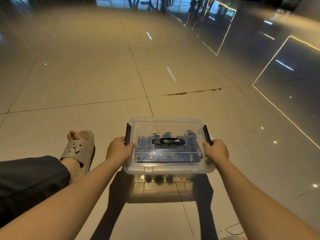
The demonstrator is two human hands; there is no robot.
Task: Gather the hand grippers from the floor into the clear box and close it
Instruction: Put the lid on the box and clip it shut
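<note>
Clear box (169,168), near centre, lid (173,122) on. Contents: dark hand grippers (147,151), seen through the lid. Left hand (119,149) grips the left black latch (127,134); right hand (216,150) grips the right black latch (207,134).

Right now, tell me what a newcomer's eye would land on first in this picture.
The clear box at lower centre, its lid on, with dark blue hand grippers showing through. The left hand and right hand grip its two sides at the black side latches. A foot in a beige sandal rests to the left on the glossy tiled floor.
</note>
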